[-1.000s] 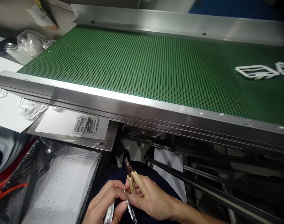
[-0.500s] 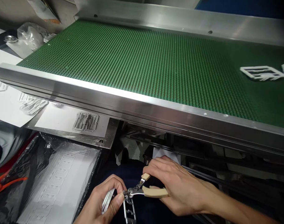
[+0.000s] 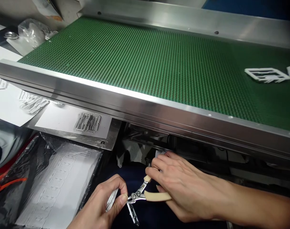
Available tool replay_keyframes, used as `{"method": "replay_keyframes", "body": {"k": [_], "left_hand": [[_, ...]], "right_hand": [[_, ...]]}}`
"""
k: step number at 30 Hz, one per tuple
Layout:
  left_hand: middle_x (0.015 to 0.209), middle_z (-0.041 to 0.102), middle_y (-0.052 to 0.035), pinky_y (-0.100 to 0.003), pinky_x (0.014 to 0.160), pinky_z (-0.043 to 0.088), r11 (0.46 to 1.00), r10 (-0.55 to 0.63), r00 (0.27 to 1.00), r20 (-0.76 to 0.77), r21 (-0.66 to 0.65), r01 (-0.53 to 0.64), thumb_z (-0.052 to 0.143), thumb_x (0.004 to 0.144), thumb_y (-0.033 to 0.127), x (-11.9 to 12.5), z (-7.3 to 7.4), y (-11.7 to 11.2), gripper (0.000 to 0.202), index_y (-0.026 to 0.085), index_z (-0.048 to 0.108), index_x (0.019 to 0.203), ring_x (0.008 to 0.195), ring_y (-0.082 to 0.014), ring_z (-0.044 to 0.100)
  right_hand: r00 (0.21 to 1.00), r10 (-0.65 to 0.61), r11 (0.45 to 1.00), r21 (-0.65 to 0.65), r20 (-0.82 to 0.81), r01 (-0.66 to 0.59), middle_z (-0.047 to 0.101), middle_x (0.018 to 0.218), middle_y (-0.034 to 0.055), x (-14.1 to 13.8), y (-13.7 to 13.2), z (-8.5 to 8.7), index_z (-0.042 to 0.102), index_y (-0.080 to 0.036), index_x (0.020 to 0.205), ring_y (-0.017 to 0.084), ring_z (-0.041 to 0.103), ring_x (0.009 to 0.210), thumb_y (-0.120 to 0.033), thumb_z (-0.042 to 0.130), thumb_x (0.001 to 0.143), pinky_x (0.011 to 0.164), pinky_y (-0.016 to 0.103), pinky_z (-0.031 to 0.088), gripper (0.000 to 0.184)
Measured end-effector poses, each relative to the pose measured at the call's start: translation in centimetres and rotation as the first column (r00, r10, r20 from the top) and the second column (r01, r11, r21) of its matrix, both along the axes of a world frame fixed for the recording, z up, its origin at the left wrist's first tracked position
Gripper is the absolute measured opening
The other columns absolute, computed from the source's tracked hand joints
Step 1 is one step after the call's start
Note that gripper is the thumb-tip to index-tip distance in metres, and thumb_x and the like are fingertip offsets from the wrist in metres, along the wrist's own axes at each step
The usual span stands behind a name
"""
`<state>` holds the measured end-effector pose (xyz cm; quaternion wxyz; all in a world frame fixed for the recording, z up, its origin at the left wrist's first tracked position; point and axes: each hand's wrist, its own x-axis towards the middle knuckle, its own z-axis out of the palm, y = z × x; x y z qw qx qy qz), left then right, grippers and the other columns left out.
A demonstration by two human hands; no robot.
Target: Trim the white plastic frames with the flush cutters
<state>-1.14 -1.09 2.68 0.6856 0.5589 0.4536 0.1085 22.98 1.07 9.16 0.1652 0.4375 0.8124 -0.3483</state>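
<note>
Viewing the head camera: right hand (image 3: 183,187) is wrapped around the tan handles of the cutters (image 3: 147,194), fingers clamped on them, nose of the tool pointing left. Left hand (image 3: 104,206) pinches a small pale plastic part (image 3: 111,200) between thumb and fingertips, right at the cutter tips; a thin strip (image 3: 133,214) hangs below them. I log both hands low, below the near steel edge of the green conveyor (image 3: 145,63). 2 white frames (image 3: 266,74) lie at its right edge.

above: steel conveyor rail (image 3: 140,106) overhangs the hands | left: plastic-wrapped white tray (image 3: 56,187) crowds | belt: green studded surface (image 3: 140,60) mostly open
</note>
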Motion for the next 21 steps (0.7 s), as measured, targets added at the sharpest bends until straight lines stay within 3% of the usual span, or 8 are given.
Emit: {"method": "replay_keyframes", "body": {"k": [7, 12, 21], "left_hand": [[0.081, 0.051, 0.0006, -0.027, 0.073, 0.039, 0.998, -0.058, 0.997, -0.04, 0.0, 0.058, 0.04, 0.094, 0.046, -0.2, -0.3, -0.4, 0.027, 0.024, 0.048, 0.08, 0.079, -0.0183, 0.051], [0.079, 0.05, 0.0014, -0.026, 0.071, 0.037, 0.998, -0.057, 0.998, -0.014, -0.011, 0.057, 0.04, 0.094, 0.044, 0.1, 0.0, -0.1, 0.027, 0.023, 0.046, 0.077, 0.076, -0.0173, 0.049], [0.078, 0.048, 0.0017, -0.028, 0.069, 0.035, 0.995, -0.076, 0.997, -0.008, -0.067, 0.076, 0.04, 0.093, 0.045, 0.2, 0.0, 0.3, 0.028, 0.023, 0.045, 0.077, 0.074, -0.0179, 0.046]], "right_hand": [[0.993, 0.117, 0.992, 0.037, 0.013, -0.118, 0.054, 0.093, 0.0074, -0.3, 1.4, 0.6, 0.057, -0.018, 0.101, 0.023, 0.052, 0.089, -0.019, 0.053, 0.074, 0.101, 0.046, 0.035, 0.028], [0.976, 0.216, 0.974, 0.064, 0.018, -0.217, 0.051, 0.086, 0.0041, -0.9, 2.6, 1.1, 0.055, -0.018, 0.09, 0.018, 0.049, 0.078, -0.016, 0.056, 0.07, 0.098, 0.046, 0.037, 0.02], [0.935, 0.349, 0.931, 0.09, 0.063, -0.354, 0.051, 0.077, 0.0035, -1.7, 3.9, 1.4, 0.059, -0.017, 0.085, 0.017, 0.049, 0.068, -0.016, 0.059, 0.069, 0.085, 0.039, 0.042, 0.016]]}}
